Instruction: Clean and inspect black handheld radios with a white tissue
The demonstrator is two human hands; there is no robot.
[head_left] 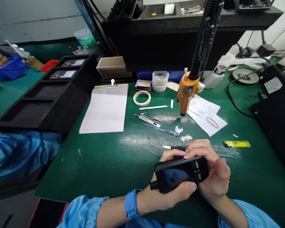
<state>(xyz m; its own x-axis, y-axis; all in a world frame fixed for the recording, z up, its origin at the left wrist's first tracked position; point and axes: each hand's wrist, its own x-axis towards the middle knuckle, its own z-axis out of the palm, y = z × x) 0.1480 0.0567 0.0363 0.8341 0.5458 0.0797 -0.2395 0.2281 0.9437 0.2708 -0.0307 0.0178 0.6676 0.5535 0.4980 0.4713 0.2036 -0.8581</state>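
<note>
A black handheld radio [179, 174] with a dark screen, a few buttons and a stubby antenna is held sideways above the green bench. My left hand [167, 196], with a blue band at the wrist, wraps its antenna end, the thumb lying along the lower edge. Curled over the far edge and around the button end is my right hand [213, 174]. The fingertips of both hands come close together at the far edge, and what they touch there is partly hidden. Just beyond them lies a thin black stick with a white tip [167, 147], partly covered by my fingers.
An orange electric screwdriver [186, 95] hangs over the bench. Around it lie tweezers, pens [161, 129], a tape roll [142, 98], papers [204, 107] and a yellow cutter [237, 144]. A clipboard [105, 110] and black tray [35, 91] stand left, near another person's blue sleeve [21, 155].
</note>
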